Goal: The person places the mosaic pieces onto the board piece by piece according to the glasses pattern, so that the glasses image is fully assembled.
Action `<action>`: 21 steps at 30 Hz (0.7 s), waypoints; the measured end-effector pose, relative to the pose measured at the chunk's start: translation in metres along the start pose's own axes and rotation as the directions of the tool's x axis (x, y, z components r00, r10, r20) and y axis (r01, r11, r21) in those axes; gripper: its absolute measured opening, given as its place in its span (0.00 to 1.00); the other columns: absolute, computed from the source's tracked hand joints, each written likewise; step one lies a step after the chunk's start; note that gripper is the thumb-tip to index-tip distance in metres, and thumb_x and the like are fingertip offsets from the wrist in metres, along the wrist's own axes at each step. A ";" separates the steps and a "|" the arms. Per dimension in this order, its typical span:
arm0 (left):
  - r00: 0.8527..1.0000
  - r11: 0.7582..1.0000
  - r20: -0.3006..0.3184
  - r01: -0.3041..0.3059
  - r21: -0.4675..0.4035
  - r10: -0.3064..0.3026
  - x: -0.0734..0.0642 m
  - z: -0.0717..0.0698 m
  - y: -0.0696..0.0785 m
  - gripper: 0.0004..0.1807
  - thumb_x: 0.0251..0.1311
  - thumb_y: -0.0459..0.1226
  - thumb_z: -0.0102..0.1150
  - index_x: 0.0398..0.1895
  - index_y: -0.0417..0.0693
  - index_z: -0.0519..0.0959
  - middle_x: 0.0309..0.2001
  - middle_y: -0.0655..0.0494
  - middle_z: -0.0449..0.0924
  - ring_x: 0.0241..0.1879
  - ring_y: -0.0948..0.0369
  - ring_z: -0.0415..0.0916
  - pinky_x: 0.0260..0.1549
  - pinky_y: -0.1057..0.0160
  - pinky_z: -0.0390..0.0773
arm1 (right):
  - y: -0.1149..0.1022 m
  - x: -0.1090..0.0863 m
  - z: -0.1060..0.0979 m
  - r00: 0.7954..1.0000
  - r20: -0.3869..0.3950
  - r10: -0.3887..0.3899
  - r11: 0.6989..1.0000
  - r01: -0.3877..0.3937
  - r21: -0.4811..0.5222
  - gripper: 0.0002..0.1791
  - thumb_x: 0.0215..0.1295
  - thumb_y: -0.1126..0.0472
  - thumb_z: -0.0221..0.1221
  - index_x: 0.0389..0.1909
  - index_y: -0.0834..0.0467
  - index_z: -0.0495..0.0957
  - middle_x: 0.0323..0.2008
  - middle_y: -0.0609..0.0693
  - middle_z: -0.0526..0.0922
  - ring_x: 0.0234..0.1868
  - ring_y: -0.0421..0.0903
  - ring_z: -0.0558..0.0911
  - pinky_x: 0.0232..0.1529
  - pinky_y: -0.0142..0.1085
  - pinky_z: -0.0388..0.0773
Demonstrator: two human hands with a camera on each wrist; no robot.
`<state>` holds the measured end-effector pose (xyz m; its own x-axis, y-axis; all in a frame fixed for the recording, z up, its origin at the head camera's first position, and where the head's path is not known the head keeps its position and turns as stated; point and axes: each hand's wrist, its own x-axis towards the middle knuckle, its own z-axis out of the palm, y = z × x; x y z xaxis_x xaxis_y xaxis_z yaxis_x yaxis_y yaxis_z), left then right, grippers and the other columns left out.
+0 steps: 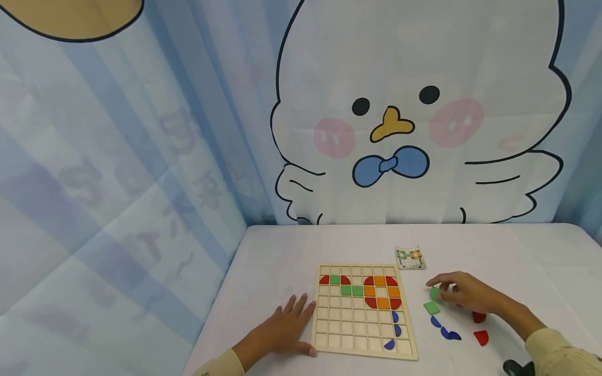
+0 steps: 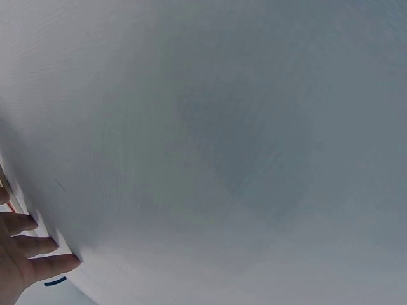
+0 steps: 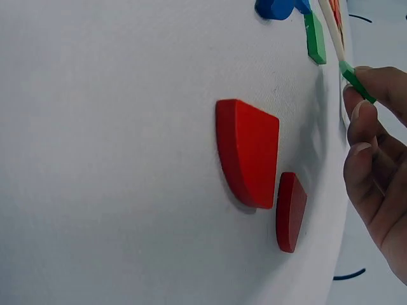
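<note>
My right hand [image 1: 472, 293] pinches a green square tile [image 3: 356, 82] between thumb and fingers, raised over the table to the right of the board. My left hand [image 1: 290, 325] lies with fingers spread at the left side of the wooden grid board [image 1: 348, 314], its thumb at the lower left corner. Red, green and orange tiles fill cells in the board's upper rows. Blue half-round tiles [image 1: 389, 344] lie in cells lower right. Below the right hand sits another green square tile [image 1: 431, 308]. In the left wrist view, the left fingers [image 2: 54, 267] show at the lower left.
A small pattern card [image 1: 411, 258] lies beyond the board's top right corner. Several loose blue half-round tiles [image 1: 447, 333] are right of the board. Two red quarter-round tiles [image 3: 257, 155] lie near the right forearm. A dark object [image 1: 517, 367] sits at the bottom right. A printed curtain [image 1: 211, 130] surrounds the table.
</note>
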<state>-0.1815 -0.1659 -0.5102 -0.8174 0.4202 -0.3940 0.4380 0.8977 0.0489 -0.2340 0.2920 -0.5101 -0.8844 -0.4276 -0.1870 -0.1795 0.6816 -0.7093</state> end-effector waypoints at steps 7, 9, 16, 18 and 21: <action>1.000 1.000 0.000 -0.002 -0.016 0.002 0.002 0.003 -0.002 0.60 0.47 0.77 0.54 0.81 0.62 0.51 0.81 0.50 0.47 0.78 0.43 0.49 0.66 0.37 0.67 | -0.010 0.008 0.004 1.000 0.003 -0.015 0.998 0.015 0.059 0.18 0.63 0.60 0.67 0.52 0.61 0.80 0.33 0.49 0.77 0.27 0.42 0.75 0.27 0.31 0.77; 1.000 1.000 0.002 -0.003 -0.021 0.003 0.002 0.003 -0.002 0.60 0.47 0.77 0.54 0.81 0.62 0.51 0.81 0.50 0.47 0.79 0.43 0.49 0.66 0.37 0.67 | -0.012 0.011 0.006 1.000 0.003 -0.027 0.997 0.027 0.076 0.18 0.62 0.60 0.68 0.51 0.62 0.80 0.32 0.49 0.77 0.26 0.42 0.76 0.27 0.31 0.78; 1.000 1.000 0.000 -0.002 -0.024 0.002 0.002 0.003 -0.001 0.60 0.47 0.77 0.54 0.81 0.63 0.50 0.81 0.51 0.46 0.79 0.43 0.48 0.66 0.37 0.66 | -0.020 0.022 0.012 0.994 0.033 -0.105 0.986 0.100 0.136 0.19 0.63 0.61 0.67 0.53 0.65 0.79 0.34 0.51 0.79 0.23 0.41 0.77 0.25 0.31 0.78; 1.000 1.000 0.001 0.001 -0.025 -0.001 0.003 0.003 -0.001 0.60 0.47 0.77 0.54 0.81 0.63 0.50 0.81 0.51 0.46 0.79 0.44 0.48 0.67 0.37 0.66 | -0.023 0.026 0.015 0.991 0.042 -0.124 0.981 0.116 0.154 0.20 0.64 0.61 0.67 0.53 0.66 0.79 0.34 0.51 0.79 0.23 0.40 0.77 0.25 0.31 0.78; 1.000 1.000 0.005 0.009 -0.030 -0.009 0.003 0.002 -0.002 0.60 0.46 0.77 0.54 0.81 0.63 0.51 0.82 0.51 0.46 0.79 0.44 0.48 0.67 0.37 0.66 | -0.028 0.032 0.020 0.987 0.055 -0.149 0.975 0.138 0.172 0.20 0.64 0.62 0.66 0.54 0.66 0.79 0.35 0.51 0.79 0.24 0.40 0.77 0.27 0.31 0.80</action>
<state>-0.1837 -0.1664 -0.5134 -0.8196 0.4116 -0.3986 0.4192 0.9050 0.0724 -0.2483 0.2476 -0.5099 -0.8226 -0.5566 -0.1161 -0.2231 0.5038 -0.8345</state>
